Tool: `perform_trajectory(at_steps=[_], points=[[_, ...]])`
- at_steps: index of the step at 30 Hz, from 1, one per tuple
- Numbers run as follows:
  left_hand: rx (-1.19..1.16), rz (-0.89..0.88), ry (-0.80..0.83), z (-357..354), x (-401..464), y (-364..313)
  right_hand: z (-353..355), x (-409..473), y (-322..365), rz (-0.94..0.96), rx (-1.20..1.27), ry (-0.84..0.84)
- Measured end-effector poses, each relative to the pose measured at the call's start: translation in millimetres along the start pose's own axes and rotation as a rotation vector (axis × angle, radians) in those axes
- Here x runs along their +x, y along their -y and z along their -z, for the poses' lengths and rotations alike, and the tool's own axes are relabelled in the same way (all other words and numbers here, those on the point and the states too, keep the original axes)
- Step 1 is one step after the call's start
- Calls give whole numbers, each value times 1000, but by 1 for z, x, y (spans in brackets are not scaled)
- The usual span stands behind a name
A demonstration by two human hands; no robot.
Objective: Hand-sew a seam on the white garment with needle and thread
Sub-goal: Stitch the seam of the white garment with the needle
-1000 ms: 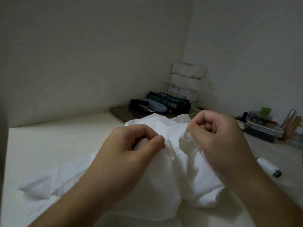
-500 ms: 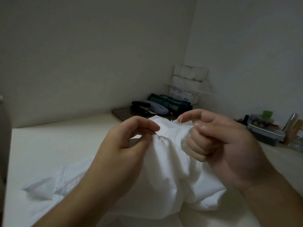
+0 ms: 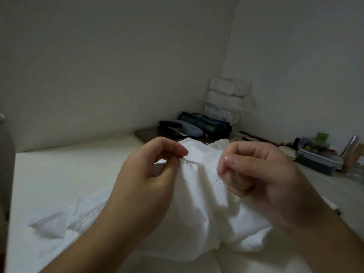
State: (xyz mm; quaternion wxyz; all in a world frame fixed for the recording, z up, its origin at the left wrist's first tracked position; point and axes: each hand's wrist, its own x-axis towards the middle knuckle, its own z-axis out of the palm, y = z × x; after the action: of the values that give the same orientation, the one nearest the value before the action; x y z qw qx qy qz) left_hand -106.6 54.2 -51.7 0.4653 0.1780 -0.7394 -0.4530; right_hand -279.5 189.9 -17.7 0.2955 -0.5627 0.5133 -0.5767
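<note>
Over the table (image 3: 65, 170), left hand (image 3: 145, 186) and right hand (image 3: 262, 180) (both grips pinching) on white garment (image 3: 199, 200).

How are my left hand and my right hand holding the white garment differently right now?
The left hand pinches a gathered fold of the white garment between thumb and fingertips; the right hand curls into a tighter grip beside the cloth. A thin thread runs to the right hand, none to the left. Both hover above the table.

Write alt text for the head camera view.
Two hands work a bunched white garment on a pale table: the left hand pinches a fold, the right hand is curled against the cloth. Dark cases and a plastic box sit behind.
</note>
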Motion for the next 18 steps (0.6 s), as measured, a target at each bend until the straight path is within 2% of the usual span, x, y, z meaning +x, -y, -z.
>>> perform_trajectory(at_steps=[3,9,12,16,18], points=[[-28,-54,53,0,-1,-1,-4,3,-4,-31,-97,-137],[-53,-168,157,-1,-1,-1,-12,4,-5,-122,-229,-60],[-17,-94,140,1,-1,-2,-10,3,-5,-119,-218,-108],[33,118,133,1,0,-4,-8,2,-2,-78,-211,-193],[46,149,116,1,0,-6,-7,2,-2,-51,-234,-224]])
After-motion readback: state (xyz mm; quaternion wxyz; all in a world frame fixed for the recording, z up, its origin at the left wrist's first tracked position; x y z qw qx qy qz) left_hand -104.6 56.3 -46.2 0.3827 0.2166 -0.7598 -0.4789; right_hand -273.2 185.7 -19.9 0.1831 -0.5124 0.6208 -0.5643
